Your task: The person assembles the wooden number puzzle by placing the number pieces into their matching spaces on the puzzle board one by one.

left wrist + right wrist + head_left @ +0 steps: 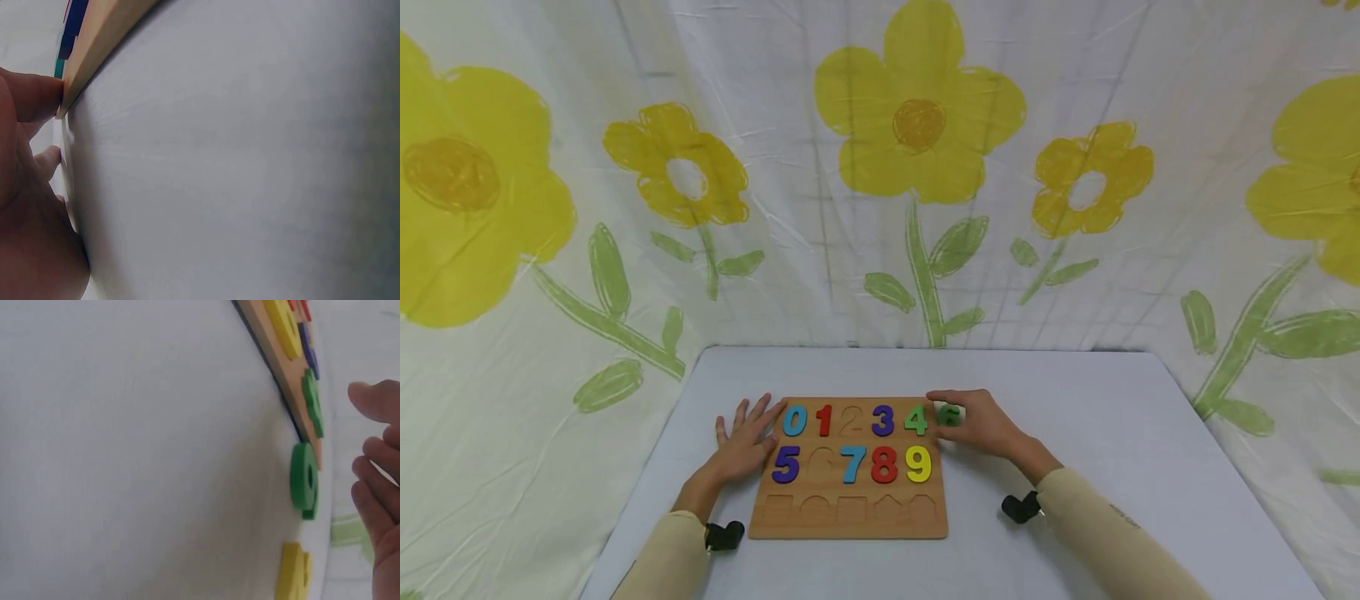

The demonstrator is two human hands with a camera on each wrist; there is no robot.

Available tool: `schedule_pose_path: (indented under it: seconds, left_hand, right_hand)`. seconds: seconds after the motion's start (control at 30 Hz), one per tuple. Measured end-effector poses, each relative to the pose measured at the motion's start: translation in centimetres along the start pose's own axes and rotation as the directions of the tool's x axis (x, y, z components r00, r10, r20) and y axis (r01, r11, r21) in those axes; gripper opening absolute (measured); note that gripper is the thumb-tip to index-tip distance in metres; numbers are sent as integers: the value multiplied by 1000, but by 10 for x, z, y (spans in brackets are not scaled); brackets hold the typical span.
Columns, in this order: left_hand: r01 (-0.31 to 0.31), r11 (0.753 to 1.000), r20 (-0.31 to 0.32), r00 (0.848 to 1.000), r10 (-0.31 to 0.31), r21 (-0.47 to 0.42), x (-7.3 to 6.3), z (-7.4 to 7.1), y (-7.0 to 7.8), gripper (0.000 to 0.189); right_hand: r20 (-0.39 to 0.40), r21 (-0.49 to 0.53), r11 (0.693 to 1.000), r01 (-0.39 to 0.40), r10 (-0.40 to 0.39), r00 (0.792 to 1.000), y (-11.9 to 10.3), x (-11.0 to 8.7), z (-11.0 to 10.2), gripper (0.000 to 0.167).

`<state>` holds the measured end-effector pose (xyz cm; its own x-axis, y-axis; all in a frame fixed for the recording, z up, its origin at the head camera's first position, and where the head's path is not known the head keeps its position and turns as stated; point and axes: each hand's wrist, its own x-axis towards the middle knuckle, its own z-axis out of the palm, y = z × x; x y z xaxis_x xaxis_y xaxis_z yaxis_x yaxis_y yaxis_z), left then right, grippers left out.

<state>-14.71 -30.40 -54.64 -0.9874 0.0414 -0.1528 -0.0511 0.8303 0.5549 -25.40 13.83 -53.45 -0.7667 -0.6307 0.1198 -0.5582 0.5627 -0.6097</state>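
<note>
A wooden number board lies flat on the table, holding coloured digits such as a light blue 0 and a yellow 9. My left hand rests at its left edge with fingers spread; in the left wrist view the thumb touches the board's side. Beside the board's upper right corner, a green 6 lies on the table. My right hand is around it, thumb and fingers apart. In the right wrist view a gap shows between these fingers and the green 6.
A yellow piece lies past the green 6 in the right wrist view; the right hand hides it in the head view. Bare recesses show a 2, a rounded digit and a row of shapes. A flowered curtain hangs behind the table.
</note>
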Motion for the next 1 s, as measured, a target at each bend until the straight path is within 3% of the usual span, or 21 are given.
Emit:
schedule_pose_path:
  seconds: [0.2,0.43,0.73,1.0]
  left_hand:
    - [0,1000,-12,1000,0,3,0,0,1,65]
    - [-7,1000,-28,1000,7,-6,0,0,1,64]
    - [14,1000,12,1000,-14,9,1,3,-3,66]
    - [10,1000,9,1000,-10,19,1,3,-4,66]
  right_hand:
    - [8,47,999,8,-8,1000,4,-15,-19,61]
    - [13,11,999,35,-36,999,15,-33,-35,62]
    - [2,29,1000,4,-4,1000,29,-53,-59,65]
    - [-15,19,999,-26,27,1000,42,-67,-71,65]
